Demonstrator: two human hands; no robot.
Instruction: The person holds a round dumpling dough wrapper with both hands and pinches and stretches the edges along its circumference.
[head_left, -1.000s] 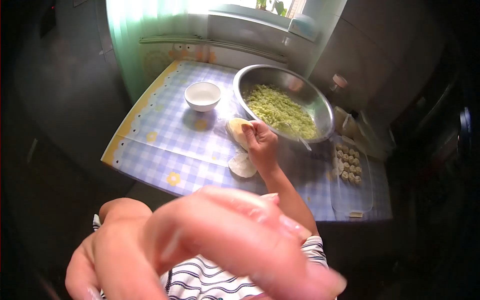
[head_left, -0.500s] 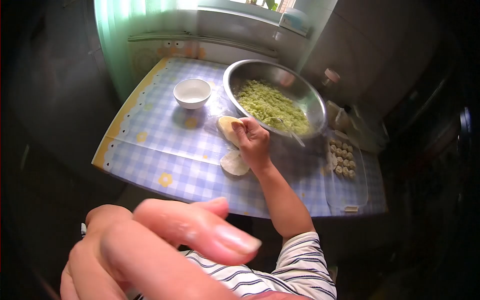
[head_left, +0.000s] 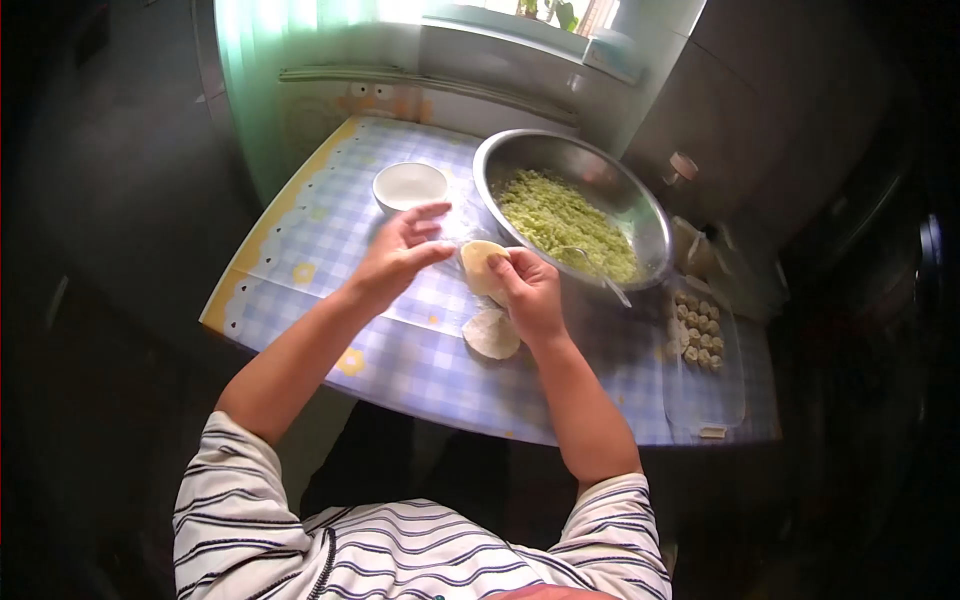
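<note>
My right hand [head_left: 533, 290] pinches a pale round dumpling wrapper [head_left: 484, 266] between thumb and fingers, holding it over the table. Just to its left, my left hand [head_left: 402, 257] has its fingers apart and nothing in them, beside the near rim of a white bowl [head_left: 410, 186]. Below the right hand, a floury stack of round wrappers [head_left: 491, 334] lies on the checked tablecloth [head_left: 420, 375]. Close behind the right hand stands a large metal basin [head_left: 645, 215] with chopped green filling [head_left: 560, 215] and a spoon [head_left: 619, 293] leaning on its near rim.
At the right side of the table, a clear plastic box [head_left: 705, 405] holds several small folded dumplings [head_left: 699, 330]. A bag [head_left: 697, 250] and a pink-topped container [head_left: 682, 165] stand behind it. A green curtain [head_left: 240, 110] hangs at the back left.
My left hand has come down from close before the camera to beside the held wrapper. My right hand still holds the wrapper; the view has shifted slightly.
</note>
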